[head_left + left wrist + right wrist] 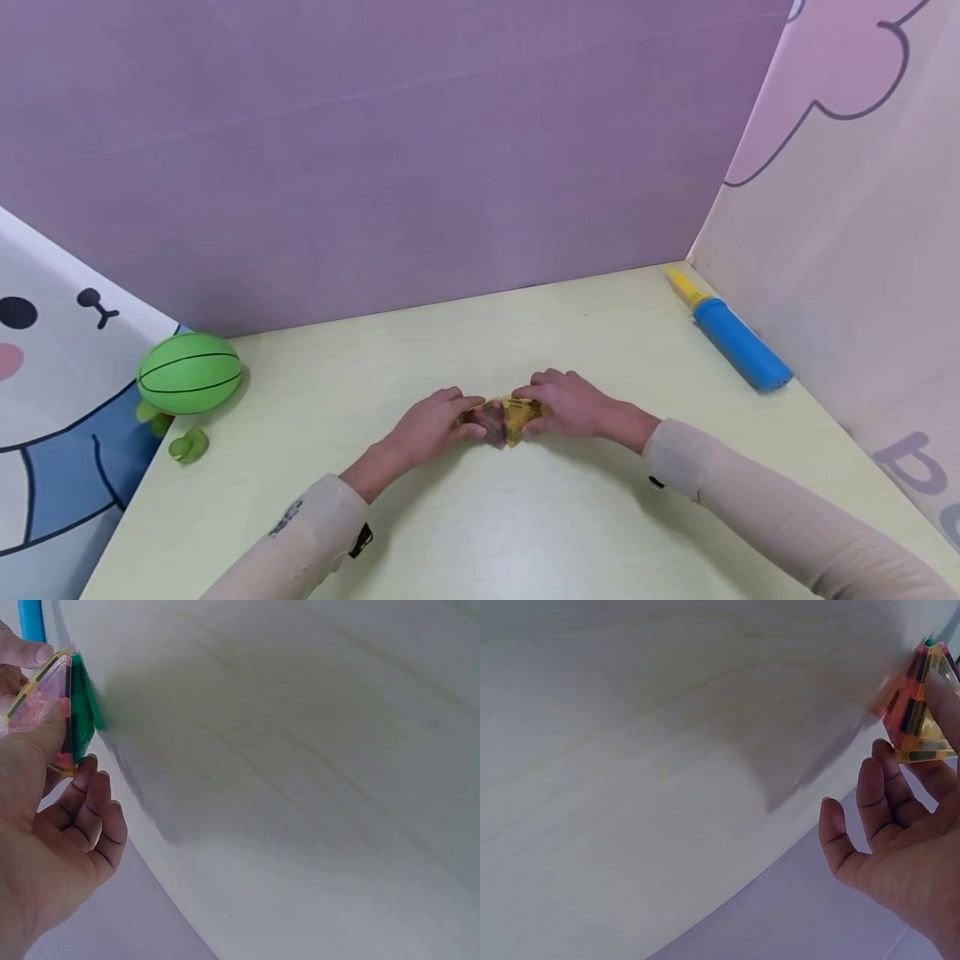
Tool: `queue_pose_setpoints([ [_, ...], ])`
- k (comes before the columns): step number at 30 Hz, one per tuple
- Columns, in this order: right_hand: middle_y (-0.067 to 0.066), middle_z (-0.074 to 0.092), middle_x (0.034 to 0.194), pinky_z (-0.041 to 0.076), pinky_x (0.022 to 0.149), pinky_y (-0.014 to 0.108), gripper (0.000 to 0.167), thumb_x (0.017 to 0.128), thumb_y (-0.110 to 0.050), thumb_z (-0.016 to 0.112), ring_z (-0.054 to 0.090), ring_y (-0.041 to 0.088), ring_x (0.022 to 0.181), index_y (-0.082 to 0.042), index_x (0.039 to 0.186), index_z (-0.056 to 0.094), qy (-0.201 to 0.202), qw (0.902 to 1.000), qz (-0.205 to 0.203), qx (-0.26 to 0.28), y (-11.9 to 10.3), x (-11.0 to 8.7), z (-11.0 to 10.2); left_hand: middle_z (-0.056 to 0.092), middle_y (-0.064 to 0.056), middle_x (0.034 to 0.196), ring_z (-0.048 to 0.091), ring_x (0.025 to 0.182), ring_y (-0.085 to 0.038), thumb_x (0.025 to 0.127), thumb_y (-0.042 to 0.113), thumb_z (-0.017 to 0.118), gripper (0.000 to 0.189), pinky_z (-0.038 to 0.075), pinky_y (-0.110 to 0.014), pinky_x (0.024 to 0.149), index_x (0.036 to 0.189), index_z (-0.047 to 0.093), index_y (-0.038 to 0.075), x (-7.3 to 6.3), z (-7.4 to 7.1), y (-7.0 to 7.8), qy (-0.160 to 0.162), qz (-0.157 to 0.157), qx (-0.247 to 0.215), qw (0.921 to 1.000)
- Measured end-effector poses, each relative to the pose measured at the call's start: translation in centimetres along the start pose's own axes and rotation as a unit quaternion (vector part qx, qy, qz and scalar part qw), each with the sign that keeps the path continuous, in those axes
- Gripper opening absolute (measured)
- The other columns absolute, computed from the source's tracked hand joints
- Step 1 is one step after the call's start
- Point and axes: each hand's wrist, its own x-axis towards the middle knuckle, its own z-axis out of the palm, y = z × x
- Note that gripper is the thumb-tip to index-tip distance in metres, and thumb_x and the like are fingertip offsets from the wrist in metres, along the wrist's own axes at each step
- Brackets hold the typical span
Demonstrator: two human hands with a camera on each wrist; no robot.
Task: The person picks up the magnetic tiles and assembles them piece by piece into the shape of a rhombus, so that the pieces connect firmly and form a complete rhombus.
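Over the middle of the table [495, 525], both hands hold a small pointed shape made of translucent magnetic tiles. My left hand [427, 429] pinches its left side, with the thumb on a pink-red tile [491, 421]. My right hand [573, 406] pinches the yellow tile [519, 415] on the right side. A green tile [85, 712] joins the pink one in the left wrist view, where the right thumb shows at the upper edge. In the right wrist view, the yellow tile [922, 750] meets a red tile [907, 709] at an edge, and the other fingers curl loosely below.
A green ball [191, 372] with black lines sits at the table's left edge, a small green object [189, 446] in front of it. Along the right edge lies a blue hand pump [738, 342] with a yellow nozzle. A purple wall [450, 167] stands behind the table.
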Motion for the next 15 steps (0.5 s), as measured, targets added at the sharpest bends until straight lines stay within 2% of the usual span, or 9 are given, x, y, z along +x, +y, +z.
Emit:
queue_pose_setpoints([
  [15,0.002,0.066,0.106,0.044,0.075,0.036,0.057,0.086,-0.047,0.075,0.055,0.017,0.094,-0.016,0.132,0.065,-0.006,0.9998,0.007,0.018,-0.07,-0.02,-0.14,0.063,0.000,0.096,0.046,0.075,-0.009,0.096,0.044,0.063,0.051,0.041,-0.026,0.066,0.137,0.061,0.013,0.02,-0.02,0.35,-0.001,-0.015,-0.021,0.9997],
])
